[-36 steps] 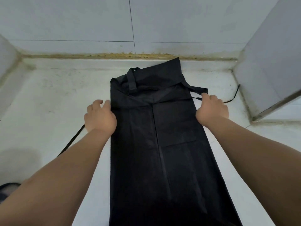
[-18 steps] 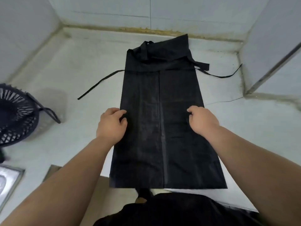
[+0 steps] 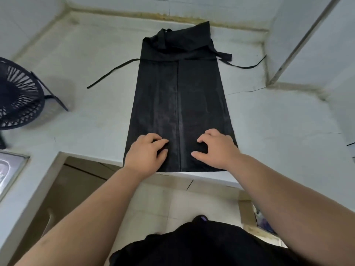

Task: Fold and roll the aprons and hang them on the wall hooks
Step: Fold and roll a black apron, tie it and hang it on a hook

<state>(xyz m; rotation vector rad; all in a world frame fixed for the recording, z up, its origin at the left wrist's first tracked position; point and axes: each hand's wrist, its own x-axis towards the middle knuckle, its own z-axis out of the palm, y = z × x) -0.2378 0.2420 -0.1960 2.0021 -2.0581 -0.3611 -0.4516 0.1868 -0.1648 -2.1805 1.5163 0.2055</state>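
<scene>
A black apron [image 3: 178, 96] lies folded lengthwise into a long strip on the pale counter [image 3: 92, 116], its bib and neck strap bunched at the far end. One thin tie [image 3: 113, 71] trails out to the left and another [image 3: 244, 66] to the right. My left hand [image 3: 147, 153] and my right hand [image 3: 216, 148] sit side by side on the near end, just above the hem. The fingers and thumb of each are curled and pinch the fabric.
A dark fan [image 3: 18, 95] stands on the counter at the left, and a metal sink rim [image 3: 11, 166] shows below it. Tiled walls close the back, and a pillar [image 3: 307, 41] stands at the right. The counter edge [image 3: 201, 176] runs just under the hem, with floor below.
Both hands have slid from the apron's upper side edges down its length to the near hem and moved inward onto the fabric. The view has tilted down and pulled back.
</scene>
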